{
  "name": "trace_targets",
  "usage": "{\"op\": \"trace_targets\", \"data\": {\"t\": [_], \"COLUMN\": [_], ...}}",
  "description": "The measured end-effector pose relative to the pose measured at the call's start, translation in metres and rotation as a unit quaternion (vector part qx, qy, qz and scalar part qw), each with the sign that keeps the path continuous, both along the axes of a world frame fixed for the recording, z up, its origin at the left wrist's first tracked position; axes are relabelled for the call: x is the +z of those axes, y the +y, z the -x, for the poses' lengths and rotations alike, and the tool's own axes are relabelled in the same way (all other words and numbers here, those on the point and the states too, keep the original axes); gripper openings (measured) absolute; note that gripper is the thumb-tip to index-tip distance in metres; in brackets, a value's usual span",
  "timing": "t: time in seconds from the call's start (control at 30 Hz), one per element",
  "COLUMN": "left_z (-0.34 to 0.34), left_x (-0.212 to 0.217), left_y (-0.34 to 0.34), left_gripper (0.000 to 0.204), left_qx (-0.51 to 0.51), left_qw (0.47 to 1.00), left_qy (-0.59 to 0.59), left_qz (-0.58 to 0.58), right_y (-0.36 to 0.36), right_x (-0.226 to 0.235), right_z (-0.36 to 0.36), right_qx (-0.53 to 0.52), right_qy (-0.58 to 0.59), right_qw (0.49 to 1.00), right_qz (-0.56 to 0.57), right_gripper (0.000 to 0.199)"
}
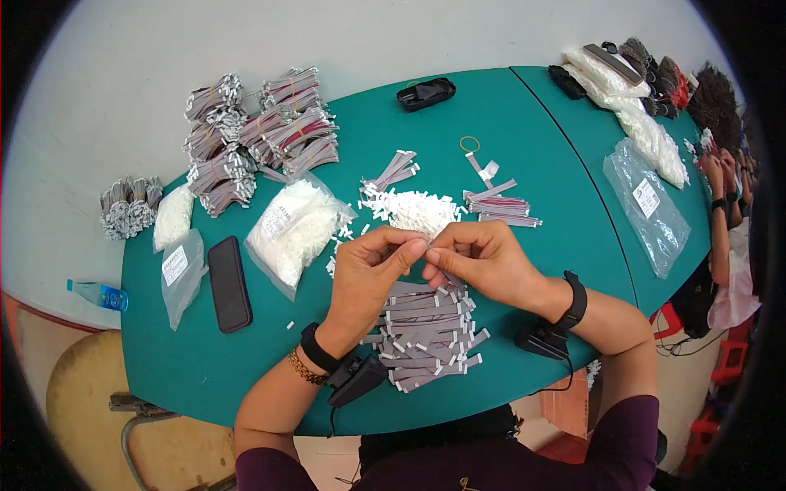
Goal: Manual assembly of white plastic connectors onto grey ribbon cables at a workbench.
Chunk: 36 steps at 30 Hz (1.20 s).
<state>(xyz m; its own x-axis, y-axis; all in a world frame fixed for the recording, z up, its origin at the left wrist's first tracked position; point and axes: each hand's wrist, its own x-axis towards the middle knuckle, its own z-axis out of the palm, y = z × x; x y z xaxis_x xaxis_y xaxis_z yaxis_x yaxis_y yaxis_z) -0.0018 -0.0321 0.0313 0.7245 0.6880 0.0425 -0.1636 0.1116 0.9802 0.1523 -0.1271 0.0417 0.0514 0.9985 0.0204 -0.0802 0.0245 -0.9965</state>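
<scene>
My left hand [370,268] and my right hand [494,266] meet over the middle of the table, fingertips almost touching. Both are closed in a pinch. A grey ribbon cable [452,281] shows under my right fingers; what the left fingertips grip is too small and hidden to make out. Just beyond the hands lies a heap of small white plastic connectors [422,211]. Below them, close to me, is a stack of grey ribbon cables [426,331] with white ends. Smaller groups of cables lie at the far left [393,170] and right [501,206] of the heap.
On the green table [540,123] are a bag of white parts [291,229], a black phone [229,282], a black tray [426,94] and a clear bag [651,209]. Bundled cables [291,135] stand by the wall. A bottle [98,295] lies at left; another person's hands [720,173] show at right.
</scene>
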Motion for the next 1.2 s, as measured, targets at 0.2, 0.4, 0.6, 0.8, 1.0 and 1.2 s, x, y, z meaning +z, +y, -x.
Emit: {"op": "trace_targets", "data": {"t": [0.2,0.4,0.6,0.8,1.0,1.2], "left_z": [-0.001,-0.002,-0.002,-0.002,0.0,0.002], "left_x": [0.001,-0.002,-0.002,0.0,0.002,0.004], "left_y": [-0.002,-0.008,-0.007,-0.008,0.0,0.011], "left_gripper": [0.012,0.012,0.012,0.014,0.021,0.025], "left_qx": [0.019,0.018,0.009,0.024,-0.023,-0.069], "left_qw": [1.0,0.999,1.0,0.999,1.0,0.993], "left_qy": [-0.003,-0.024,-0.026,-0.012,0.003,-0.048], "left_qz": [-0.014,0.03,0.006,-0.045,-0.016,0.088], "right_y": [0.0,0.001,0.001,0.001,0.003,0.004], "right_x": [-0.001,-0.003,-0.003,-0.003,-0.006,-0.003], "right_z": [0.0,-0.001,0.003,0.002,-0.002,-0.007], "right_qx": [-0.004,-0.025,-0.058,-0.047,-0.056,-0.055], "right_qy": [0.011,-0.002,0.019,0.0,-0.014,0.003], "right_qw": [1.0,1.0,0.998,0.999,0.998,0.998], "right_qz": [0.011,0.015,0.001,0.008,-0.022,-0.025], "right_gripper": [0.013,0.014,0.014,0.014,0.015,0.013]}}
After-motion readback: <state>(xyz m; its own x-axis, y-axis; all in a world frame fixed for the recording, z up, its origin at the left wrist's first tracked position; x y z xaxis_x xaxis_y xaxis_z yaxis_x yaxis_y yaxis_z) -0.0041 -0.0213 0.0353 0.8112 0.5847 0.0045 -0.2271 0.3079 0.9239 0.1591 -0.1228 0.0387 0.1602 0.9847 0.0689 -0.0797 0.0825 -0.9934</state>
